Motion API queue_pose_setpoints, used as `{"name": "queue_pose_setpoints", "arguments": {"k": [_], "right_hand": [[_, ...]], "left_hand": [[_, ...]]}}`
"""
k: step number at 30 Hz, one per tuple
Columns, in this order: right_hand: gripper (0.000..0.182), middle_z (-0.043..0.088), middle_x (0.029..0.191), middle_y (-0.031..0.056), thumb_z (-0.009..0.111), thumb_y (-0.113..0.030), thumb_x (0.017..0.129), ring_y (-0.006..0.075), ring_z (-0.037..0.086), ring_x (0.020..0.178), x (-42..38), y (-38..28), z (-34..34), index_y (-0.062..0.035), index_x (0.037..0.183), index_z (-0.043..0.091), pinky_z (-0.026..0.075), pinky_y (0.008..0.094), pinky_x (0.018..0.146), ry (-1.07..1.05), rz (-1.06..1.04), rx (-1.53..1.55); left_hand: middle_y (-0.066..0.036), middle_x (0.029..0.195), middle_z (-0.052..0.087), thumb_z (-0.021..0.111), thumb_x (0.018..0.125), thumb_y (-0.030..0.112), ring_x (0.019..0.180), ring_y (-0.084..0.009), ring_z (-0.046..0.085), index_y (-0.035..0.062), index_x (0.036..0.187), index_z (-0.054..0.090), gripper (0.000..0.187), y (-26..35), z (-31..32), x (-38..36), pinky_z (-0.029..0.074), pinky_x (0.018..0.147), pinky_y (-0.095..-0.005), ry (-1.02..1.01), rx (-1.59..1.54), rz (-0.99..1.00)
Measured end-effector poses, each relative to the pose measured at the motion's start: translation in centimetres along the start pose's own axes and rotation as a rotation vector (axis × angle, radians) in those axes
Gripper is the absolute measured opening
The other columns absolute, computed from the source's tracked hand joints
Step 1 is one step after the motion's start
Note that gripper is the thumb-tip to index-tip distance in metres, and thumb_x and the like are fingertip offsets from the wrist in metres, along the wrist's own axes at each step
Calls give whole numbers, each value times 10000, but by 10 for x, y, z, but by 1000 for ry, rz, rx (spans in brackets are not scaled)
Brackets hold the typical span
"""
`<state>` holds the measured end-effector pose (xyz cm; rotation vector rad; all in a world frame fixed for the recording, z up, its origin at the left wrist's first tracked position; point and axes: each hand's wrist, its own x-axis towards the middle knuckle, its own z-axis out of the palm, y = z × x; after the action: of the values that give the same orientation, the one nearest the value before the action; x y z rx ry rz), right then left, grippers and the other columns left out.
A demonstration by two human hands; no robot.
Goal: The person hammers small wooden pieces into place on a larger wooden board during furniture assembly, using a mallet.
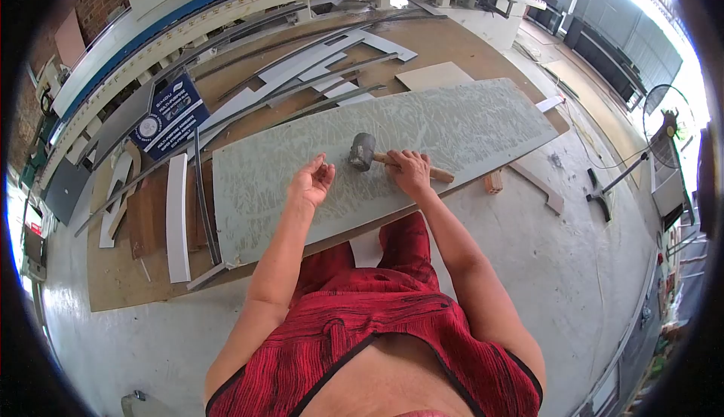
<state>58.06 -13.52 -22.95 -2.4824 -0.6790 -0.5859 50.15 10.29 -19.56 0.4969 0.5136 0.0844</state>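
A long grey-green panel (452, 127) smeared with glue streaks lies flat on a brown board before me. On it rests a mallet with a grey rubber head (362, 151) and a wooden handle (440, 175). My right hand (409, 171) lies over the middle of that handle, fingers curled around it. My left hand (312, 182) hovers over the panel just left of the mallet head, fingers loosely bent with the tips pinched together; whether they pinch anything I cannot tell.
White and grey cut-off strips (177, 217) lie left of and behind the panel. A blue printed sign (167, 118) leans at the back left. A small wood block (494, 182) and a white strip (539, 185) lie on the concrete floor to the right.
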Motion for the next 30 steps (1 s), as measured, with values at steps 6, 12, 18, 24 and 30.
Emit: {"name": "queue_pose_setpoints", "arguments": {"k": [6,12,18,24,30], "right_hand": [[294,564,822,30,633,-219,708,240,532,897,-1,-1,-3,-216,999,594,334,405,792,4,-16,28],[309,552,817,34,634,-201,705,243,527,871,-3,4,6,-205,1010,584,350,394,762,49,-18,-6],[304,540,788,34,640,-178,695,243,532,851,-1,8,10,-207,994,590,376,392,727,60,-7,26],[217,546,737,28,624,-185,694,236,551,781,8,21,7,-193,911,617,395,385,668,93,16,75],[214,554,755,41,612,-197,706,248,552,799,19,76,-5,-195,919,626,404,388,673,109,173,-42]], "left_hand": [[-37,726,568,610,811,90,651,-157,557,15,912,605,126,-4,7,3,467,506,-230,-21,71,-73],[-18,724,567,632,790,109,572,-109,482,51,854,590,97,-3,22,22,343,434,-209,-30,163,-95],[-42,709,562,639,757,83,544,-122,495,91,835,542,125,-3,47,57,361,426,-233,-22,288,-12],[-33,693,550,626,769,78,538,-123,496,115,878,519,157,-16,68,91,367,417,-237,-35,460,54],[-20,669,547,625,780,95,539,-113,500,124,852,554,106,-32,79,122,379,421,-235,27,570,-21]]}}
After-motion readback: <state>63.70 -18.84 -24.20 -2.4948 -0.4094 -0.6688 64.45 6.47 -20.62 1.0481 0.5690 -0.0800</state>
